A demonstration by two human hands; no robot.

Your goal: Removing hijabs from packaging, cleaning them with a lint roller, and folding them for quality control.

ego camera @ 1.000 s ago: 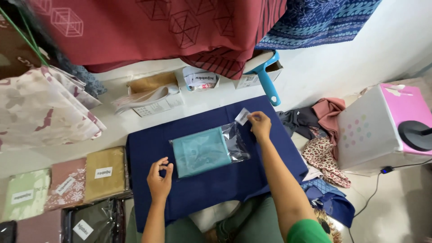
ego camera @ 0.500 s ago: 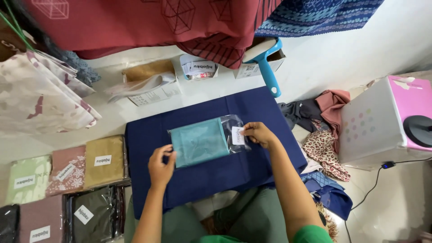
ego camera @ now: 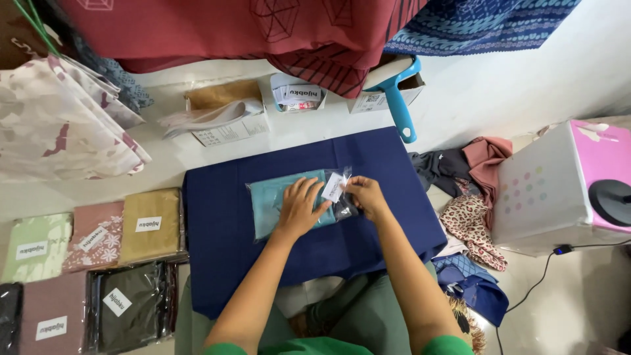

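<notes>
Head view: labelling step. The bag [ego camera: 299, 204] is pressed flat by the spread left hand [ego camera: 301, 207]; the label [ego camera: 333, 187] is pinched by the right hand [ego camera: 365, 196]; firm, square placement is judged next.

- The left hand [ego camera: 299, 207] lies flat on a clear bag [ego camera: 289, 202] with teal cloth in the middle of the frame.
- The right hand [ego camera: 367, 196] pinches a small white label [ego camera: 333, 187] on the bag.
- A dark blue cloth [ego camera: 223, 223] lies under the bag.

Home packing corner: bagged labelled scarves [ego camera: 92, 263] on floor, hanging fabrics [ego camera: 236, 33], boxes [ego camera: 223, 118].
</notes>
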